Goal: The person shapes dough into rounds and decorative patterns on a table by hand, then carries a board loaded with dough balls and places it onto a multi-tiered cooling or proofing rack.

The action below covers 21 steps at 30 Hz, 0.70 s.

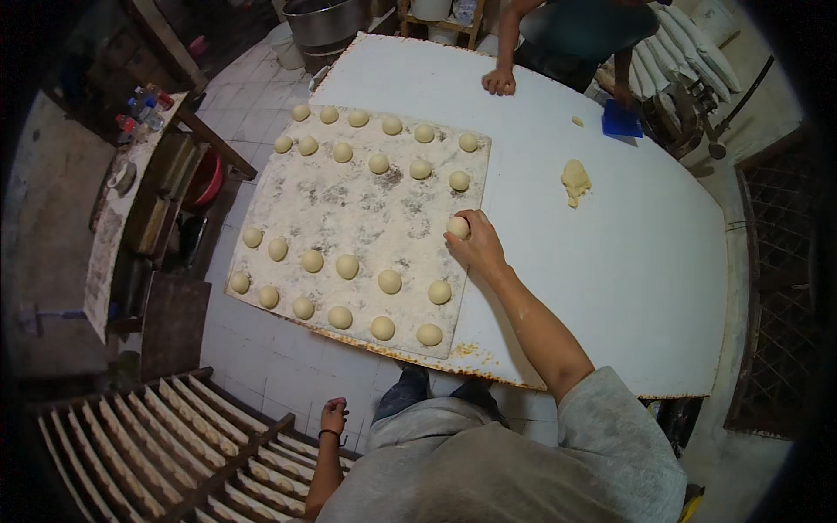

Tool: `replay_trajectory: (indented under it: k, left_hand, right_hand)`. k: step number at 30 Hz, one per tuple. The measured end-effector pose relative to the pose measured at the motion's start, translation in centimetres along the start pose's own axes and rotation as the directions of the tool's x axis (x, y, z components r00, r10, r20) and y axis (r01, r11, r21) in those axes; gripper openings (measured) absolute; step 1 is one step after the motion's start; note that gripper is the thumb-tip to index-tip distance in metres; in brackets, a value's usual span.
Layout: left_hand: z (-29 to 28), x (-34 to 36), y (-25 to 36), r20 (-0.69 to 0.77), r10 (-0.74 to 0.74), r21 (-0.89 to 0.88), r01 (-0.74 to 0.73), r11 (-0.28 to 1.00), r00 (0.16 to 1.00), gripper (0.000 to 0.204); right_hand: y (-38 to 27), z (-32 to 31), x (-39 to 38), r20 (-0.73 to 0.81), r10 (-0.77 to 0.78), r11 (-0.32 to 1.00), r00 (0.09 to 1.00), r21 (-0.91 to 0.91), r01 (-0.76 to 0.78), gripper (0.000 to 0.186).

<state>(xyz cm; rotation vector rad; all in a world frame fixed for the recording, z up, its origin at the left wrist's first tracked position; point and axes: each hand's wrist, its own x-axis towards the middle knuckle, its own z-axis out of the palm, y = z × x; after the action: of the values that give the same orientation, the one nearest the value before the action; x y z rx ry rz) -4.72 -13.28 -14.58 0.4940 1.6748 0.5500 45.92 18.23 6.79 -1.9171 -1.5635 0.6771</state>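
Note:
My right hand (475, 244) grips a pale dough ball (457, 227) at the right edge of the flour-dusted board (340, 205). Rows of similar balls (346, 266) lie along the board's near and far parts, with a bare floury band between. My left hand (333, 417) hangs low beside my body, off the table, its fingers loosely bent and apart with nothing visible in them. An irregular dough piece (575, 181) lies on the white table (610, 279) right of the board, with a tiny scrap (577, 121) farther back.
Across the table, a co-worker's hand (499, 84) rests on the top; another is near a blue scraper (622, 122). A side bench with bottles (146, 112) stands left, a slatted rack (174, 418) lower left, a metal pot (324, 30) and stacked sacks (689, 52) behind.

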Motion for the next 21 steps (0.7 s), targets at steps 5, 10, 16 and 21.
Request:
replay_trajectory:
  k: [5, 10, 16, 21]
  left_hand:
    - [-3.1, -0.3, -5.7, -0.016, -0.100, -0.093, 0.098, 0.991, 0.995, 0.021]
    - [0.2, -1.7, -6.1, -0.081, -0.197, 0.030, 0.200, 0.979, 0.977, 0.020]
    - [8.7, -6.3, -3.6, -0.038, -0.236, -0.065, 0.234, 0.970, 0.971, 0.024]
    - [14.7, -13.1, -7.2, -0.028, -0.068, 0.078, 0.070, 0.994, 0.997, 0.026]
  right_hand:
    - [-1.1, 3.0, 1.8, 0.099, -0.113, 0.991, 0.989, -0.062, 0.120, 0.082]
    - [2.2, 0.2, 0.2, 0.054, -0.085, 0.988, 0.995, 0.131, 0.077, 0.093]
    - [18.8, -8.9, -1.7, -0.351, 0.303, 0.949, 0.886, 0.194, -0.248, 0.069]
    - [24.7, -14.7, 6.8, -0.390, 0.575, 0.810, 0.720, 0.147, -0.567, 0.101]
